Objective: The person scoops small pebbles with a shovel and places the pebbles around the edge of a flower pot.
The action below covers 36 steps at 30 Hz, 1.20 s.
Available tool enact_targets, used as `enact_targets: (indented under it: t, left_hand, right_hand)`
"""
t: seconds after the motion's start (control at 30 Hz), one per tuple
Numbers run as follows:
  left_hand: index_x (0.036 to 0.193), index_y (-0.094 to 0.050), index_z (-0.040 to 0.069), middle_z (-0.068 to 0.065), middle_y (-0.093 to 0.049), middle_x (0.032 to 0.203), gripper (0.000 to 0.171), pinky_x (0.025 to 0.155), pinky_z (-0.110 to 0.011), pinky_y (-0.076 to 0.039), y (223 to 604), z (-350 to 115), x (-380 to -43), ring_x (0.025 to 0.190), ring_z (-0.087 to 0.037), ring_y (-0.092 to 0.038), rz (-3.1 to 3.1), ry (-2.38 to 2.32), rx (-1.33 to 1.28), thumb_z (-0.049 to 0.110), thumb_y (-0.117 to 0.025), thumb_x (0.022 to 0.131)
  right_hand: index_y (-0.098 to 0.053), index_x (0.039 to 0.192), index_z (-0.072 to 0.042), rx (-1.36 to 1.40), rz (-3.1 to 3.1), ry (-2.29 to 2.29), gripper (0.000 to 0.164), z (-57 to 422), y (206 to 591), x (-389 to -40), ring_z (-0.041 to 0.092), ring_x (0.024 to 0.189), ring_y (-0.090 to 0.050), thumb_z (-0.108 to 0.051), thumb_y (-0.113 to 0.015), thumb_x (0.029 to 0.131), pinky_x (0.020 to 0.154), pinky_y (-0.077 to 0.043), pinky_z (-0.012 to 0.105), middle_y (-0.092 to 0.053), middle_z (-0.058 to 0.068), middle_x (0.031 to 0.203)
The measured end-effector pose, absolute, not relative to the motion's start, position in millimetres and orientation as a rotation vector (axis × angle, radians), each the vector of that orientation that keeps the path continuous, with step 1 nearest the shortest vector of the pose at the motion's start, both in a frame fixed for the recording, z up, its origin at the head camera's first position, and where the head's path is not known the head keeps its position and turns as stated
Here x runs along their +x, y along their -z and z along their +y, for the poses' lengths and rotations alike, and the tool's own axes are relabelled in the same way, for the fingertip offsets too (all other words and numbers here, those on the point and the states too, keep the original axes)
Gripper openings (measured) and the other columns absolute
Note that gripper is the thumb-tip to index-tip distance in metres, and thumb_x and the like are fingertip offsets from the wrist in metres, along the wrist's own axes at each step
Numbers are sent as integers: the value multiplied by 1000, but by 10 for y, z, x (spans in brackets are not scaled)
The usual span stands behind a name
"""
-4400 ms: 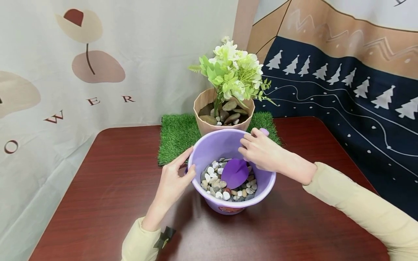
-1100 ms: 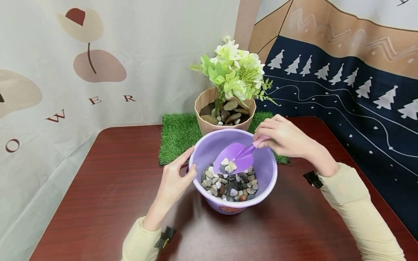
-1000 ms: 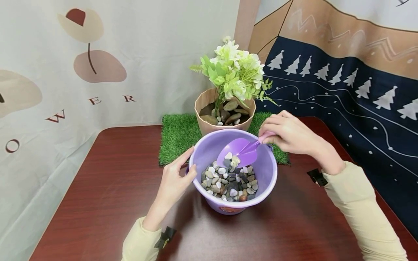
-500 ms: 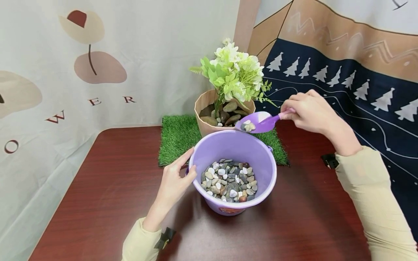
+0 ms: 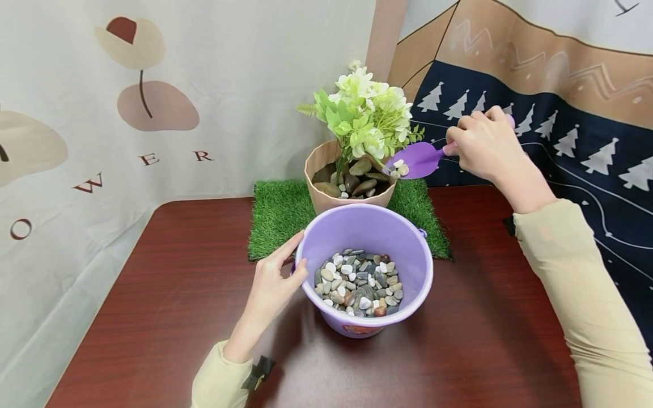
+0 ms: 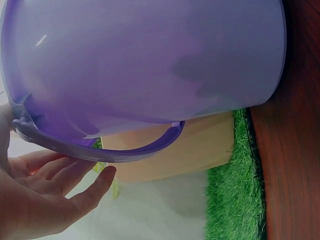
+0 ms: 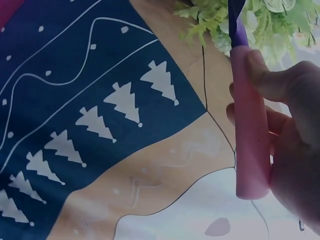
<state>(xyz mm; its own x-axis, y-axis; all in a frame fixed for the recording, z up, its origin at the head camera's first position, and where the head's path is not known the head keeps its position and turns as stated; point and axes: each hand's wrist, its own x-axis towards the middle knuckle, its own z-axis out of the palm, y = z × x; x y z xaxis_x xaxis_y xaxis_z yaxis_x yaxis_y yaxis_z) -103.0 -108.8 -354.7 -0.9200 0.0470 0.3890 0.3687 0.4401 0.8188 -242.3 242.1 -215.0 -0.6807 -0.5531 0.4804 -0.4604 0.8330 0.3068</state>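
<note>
Lilac plastic, glossy and round-rimmed, forms the bucket (image 5: 377,228) I see from the head view, standing midway between the sides of the table (image 5: 178,283), back towards its far edge. Mixed smooth pebbles (image 5: 357,280) cover its floor. The left hand (image 5: 272,283) lightly holds its left rim. Behind, by the far edge, a faceted peach pot (image 5: 320,197) sits on a shaggy green mat (image 5: 275,221), with bigger polished stones and a white-flowered plant (image 5: 362,113) inside. The right hand (image 5: 490,141) brings the scoop (image 5: 423,161) to the pot's right rim, a few small stones (image 5: 400,169) gathered at its tip; I can't tell whether the two touch. I'd get that tip well inside the rim before tilting, slowly and below the leaves, because stones so near the end could slip onto the mat.

From the left wrist, the bucket's smooth wall bulges beside its thin curved handle (image 6: 115,155). Fingers spread loosely there, so the grip seems a steadying one, enough for this.

From the right wrist, the grip is closed round the scoop's matte pink, blunt-ended handle, thumb against one side, fingers behind; most of the blade is out of view.
</note>
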Motion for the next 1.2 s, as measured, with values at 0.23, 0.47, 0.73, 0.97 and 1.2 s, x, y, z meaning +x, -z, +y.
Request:
enact_targets:
  t: [0.23, 0.47, 0.73, 0.97, 1.2]
  left_hand:
    - [128, -53, 5, -14, -54, 130, 50, 75, -23, -57, 3545, -1083, -1029, 96, -29, -66, -2375, 1466, -371, 2, -62, 79]
    - [128, -53, 6, -14, -54, 130, 50, 73, -23, -58, 3539, -1085, -1026, 94, -30, -66, -2373, 1471, -362, 2, -62, 79]
    - [128, -54, 6, -15, -55, 129, 50, 72, -22, -58, 3542, -1086, -1030, 92, -29, -67, -2373, 1451, -369, 2, -62, 79]
    - [128, -53, 7, -15, -55, 129, 50, 70, -22, -58, 3547, -1093, -1030, 92, -30, -67, -2378, 1461, -363, 3, -62, 79]
    - [129, -53, 6, -15, -55, 129, 50, 70, -22, -58, 3547, -1097, -1031, 93, -30, -66, -2376, 1460, -372, 3, -62, 80]
  right_hand:
    - [-56, 73, 0, 762, -2222, 221, 20, 2397, 2212, -2482, 37, 72, -46, -15, -57, 86, 72, -36, 50, -53, 20, 71]
    - [-53, 73, 2, 757, -2163, 236, 24, 2371, 2262, -2472, 37, 73, -45, -15, -49, 90, 72, -36, 51, -52, 20, 73]
    - [-56, 71, 2, 720, -2234, 247, 24, 2312, 2277, -2447, 38, 72, -48, -15, -53, 88, 71, -36, 49, -53, 21, 71]
    - [-55, 69, 2, 713, -2251, 250, 25, 2282, 2276, -2408, 37, 72, -48, -15, -56, 87, 70, -36, 49, -54, 21, 71]
    - [-50, 68, 1, 764, -2136, 196, 26, 2300, 2324, -2244, 37, 67, -47, -15, -52, 89, 65, -35, 49, -53, 20, 69]
